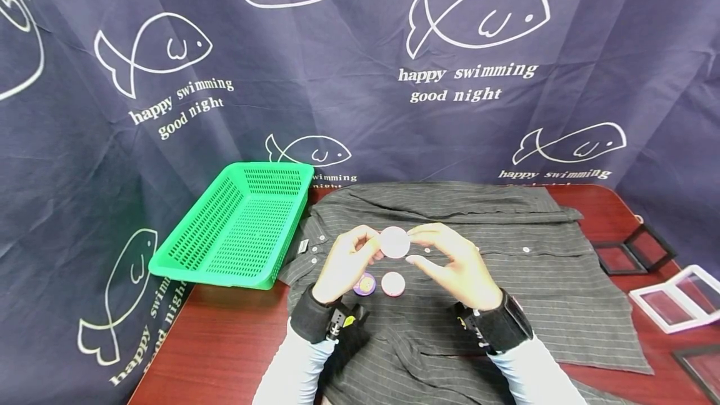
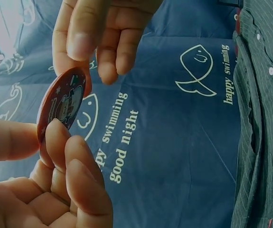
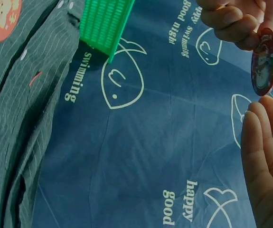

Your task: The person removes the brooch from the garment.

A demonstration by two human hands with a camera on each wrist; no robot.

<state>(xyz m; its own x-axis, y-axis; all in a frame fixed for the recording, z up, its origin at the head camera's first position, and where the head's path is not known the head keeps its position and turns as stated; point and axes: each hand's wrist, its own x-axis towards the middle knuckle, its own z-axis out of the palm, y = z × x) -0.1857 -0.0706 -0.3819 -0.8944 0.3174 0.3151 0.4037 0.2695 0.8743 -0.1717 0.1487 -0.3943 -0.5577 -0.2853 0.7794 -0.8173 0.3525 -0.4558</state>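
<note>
A thin round red disc, badge-like (image 2: 62, 102), has a cartoon print and looks washed out in the head view. My left hand (image 1: 350, 261) pinches its edge between thumb and fingers, above the spread shirt. On the disc's other side is my right hand (image 1: 458, 264), thumb and fingers spread apart. Its fingertips are at the disc's edge without a visible pinch; whether they touch is unclear. Below, a pink round disc (image 1: 393, 284) and a purple one with a yellow figure (image 1: 365, 284) lie on the dark striped shirt (image 1: 534, 305).
A green plastic basket (image 1: 247, 277) stands at the left of the red-brown table (image 1: 225, 342). Along the right lie a black folding frame (image 1: 615, 258), a white one (image 1: 669, 305) and another dark frame (image 1: 689, 361). Behind hangs a blue fish-print curtain (image 1: 360, 80).
</note>
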